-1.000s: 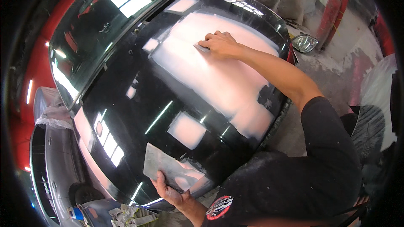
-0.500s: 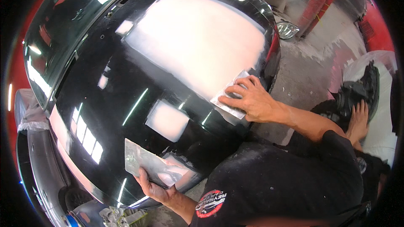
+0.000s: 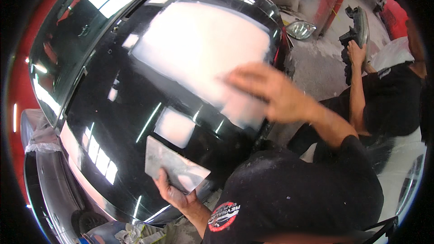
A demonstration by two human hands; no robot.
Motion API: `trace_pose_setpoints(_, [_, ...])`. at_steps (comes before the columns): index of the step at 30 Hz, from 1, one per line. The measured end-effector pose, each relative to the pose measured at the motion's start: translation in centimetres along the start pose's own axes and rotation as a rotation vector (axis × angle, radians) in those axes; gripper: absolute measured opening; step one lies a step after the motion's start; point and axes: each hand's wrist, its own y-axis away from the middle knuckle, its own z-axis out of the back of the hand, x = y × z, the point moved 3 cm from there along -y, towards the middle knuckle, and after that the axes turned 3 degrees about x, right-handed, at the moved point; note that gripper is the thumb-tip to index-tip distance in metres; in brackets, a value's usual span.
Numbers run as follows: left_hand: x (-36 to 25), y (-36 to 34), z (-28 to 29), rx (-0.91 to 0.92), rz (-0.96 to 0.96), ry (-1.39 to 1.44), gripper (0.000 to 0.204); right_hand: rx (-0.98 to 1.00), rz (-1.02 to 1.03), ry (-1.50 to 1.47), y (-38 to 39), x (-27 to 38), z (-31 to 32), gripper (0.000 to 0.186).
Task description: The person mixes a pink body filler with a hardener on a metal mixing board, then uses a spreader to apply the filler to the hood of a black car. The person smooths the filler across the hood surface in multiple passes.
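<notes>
A black car hood (image 3: 131,122) fills the middle, with a large pale filler patch (image 3: 199,49) and a smaller pale patch (image 3: 175,127). My right hand (image 3: 271,92), smeared by motion, is above the big patch's near right corner. Its fingers are closed on a thin spreader seen almost edge-on, mostly hidden by the hand. Below the fingers lies a pinkish smear (image 3: 244,108) on the hood. Over the hood's near part, my left hand (image 3: 176,194) grips a flat rectangular metal plate (image 3: 169,160) by its lower edge, thumb on top; its surface looks streaked and shiny.
At the right, a co-worker's hand (image 3: 357,54) holds a dark car part (image 3: 359,27). A headlight (image 3: 300,30) is beyond the hood's front, near a red post (image 3: 333,4). A grey car panel (image 3: 54,185) stands close at the left; the windshield (image 3: 72,40) rises far left.
My right hand has risen off the hood and turned, uncovering a pinkish smear where the spreader was pressed. My left hand has shifted the plate slightly right. The co-worker has raised the dark part.
</notes>
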Motion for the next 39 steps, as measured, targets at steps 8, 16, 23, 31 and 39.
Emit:
trace_pose_setpoints(8, [0.7, 0.7, -4.4, 0.013, 0.093, -0.088, 0.035, 0.243, 0.575, 0.366, 1.2, -0.5, -5.8, 0.051])
trace_pose_setpoints(16, [-0.5, 2.0, -0.5, 0.011, -0.077, -0.093, 0.045, 0.074, -0.209, 0.400, -15.5, -19.2, -3.8, 0.046])
trace_pose_setpoints(23, [1.1, 3.2, 1.5, -0.065, -0.088, -0.181, 0.052, 0.196, -0.187, 0.364, -17.2, -21.4, -5.7, 0.052])
trace_pose_setpoints(31, [0.5, -0.1, 0.4, -0.069, -0.094, -0.294, 0.039, 0.345, 0.000, 0.242, -0.4, -14.2, -3.9, 0.070])
trace_pose_setpoints(39, [1.1, 0.5, 0.7, -0.044, -0.054, -0.213, 0.040, 0.303, -0.030, 0.314, 8.0, -10.0, -4.8, 0.071])
